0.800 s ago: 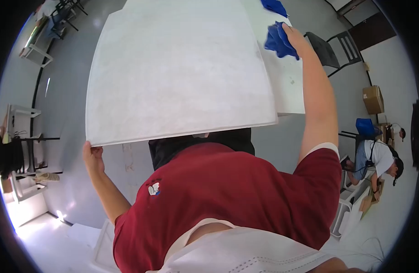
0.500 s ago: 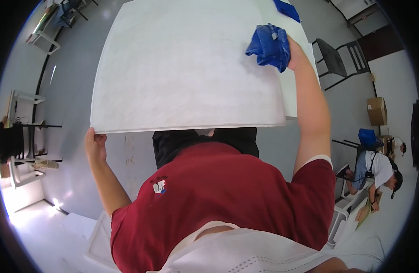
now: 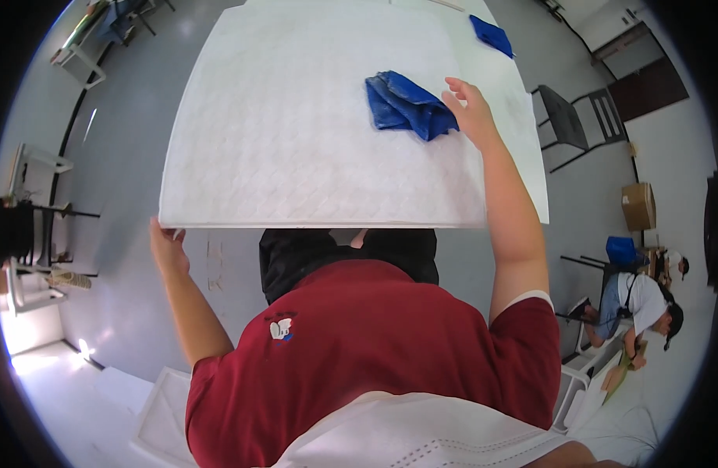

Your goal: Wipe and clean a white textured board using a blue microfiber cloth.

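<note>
A crumpled blue cloth lies on a broad white sheet with a faint quilted pattern, spread over a white table. My right hand hovers just right of the cloth, fingers apart and holding nothing; its fingertips seem clear of the cloth. At the sheet's near left corner, my left hand grips the edge, with part of its fingers hidden beneath. A second, folded blue cloth rests on the table at the far right.
Beyond the table's right side stands a dark chair. Farther right are a cardboard box, a blue bin and a seated person in a cap. White tables and a chair line the left wall.
My right hand has let go of the blue cloth, which now lies left of and nearer than where it was held. My left hand stays at the sheet's corner.
</note>
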Available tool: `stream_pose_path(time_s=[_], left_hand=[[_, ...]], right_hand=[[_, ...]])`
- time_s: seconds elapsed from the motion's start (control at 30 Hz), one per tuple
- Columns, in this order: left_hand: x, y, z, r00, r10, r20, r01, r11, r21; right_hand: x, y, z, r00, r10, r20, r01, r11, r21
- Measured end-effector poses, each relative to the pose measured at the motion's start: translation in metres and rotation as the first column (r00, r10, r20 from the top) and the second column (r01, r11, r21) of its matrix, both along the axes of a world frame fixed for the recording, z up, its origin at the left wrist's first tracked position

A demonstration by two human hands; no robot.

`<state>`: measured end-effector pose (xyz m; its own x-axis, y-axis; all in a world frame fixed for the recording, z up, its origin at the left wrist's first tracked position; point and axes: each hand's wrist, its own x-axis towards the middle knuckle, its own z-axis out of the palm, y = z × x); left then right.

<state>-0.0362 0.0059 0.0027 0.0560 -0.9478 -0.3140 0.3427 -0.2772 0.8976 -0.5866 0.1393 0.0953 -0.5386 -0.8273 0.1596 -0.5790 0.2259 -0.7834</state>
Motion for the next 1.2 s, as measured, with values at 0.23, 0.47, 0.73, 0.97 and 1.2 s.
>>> stream_pose_path(time_s=[0.23, 0.47, 0.73, 0.97, 1.2], left_hand=[[-0.061, 0.026, 0.047, 0.79, 0.491, 0.366, -0.101, 0.694, -0.713], [-0.143, 0.057, 0.06, 0.87, -0.194, 0.454, 0.473, 0.59, -0.654], [-0.185, 0.076, 0.063, 0.737, -0.541, 0.406, 0.663, 0.458, -0.593], [-0.205, 0.071, 0.092, 0.565, -0.459, 0.686, 0.822, 0.237, -0.519], [-0.28, 0.054, 0.123, 0.431, -0.075, 0.899, 0.879, -0.191, -0.437]], right_hand=[[0.026, -0.021, -0.003, 0.687, 0.21, -0.696, -0.224, 0.972, 0.072], [0.027, -0.026, 0.006, 0.993, -0.007, 0.121, 0.027, 0.986, -0.166], [0.016, 0.021, -0.015, 0.778, -0.185, 0.6, 0.313, 0.943, -0.114], [0.007, 0.052, -0.021, 0.903, -0.331, -0.273, 0.371, 0.922, 0.111], [0.04, 0.071, 0.003, 0.923, -0.218, -0.317, 0.221, 0.975, -0.028]])
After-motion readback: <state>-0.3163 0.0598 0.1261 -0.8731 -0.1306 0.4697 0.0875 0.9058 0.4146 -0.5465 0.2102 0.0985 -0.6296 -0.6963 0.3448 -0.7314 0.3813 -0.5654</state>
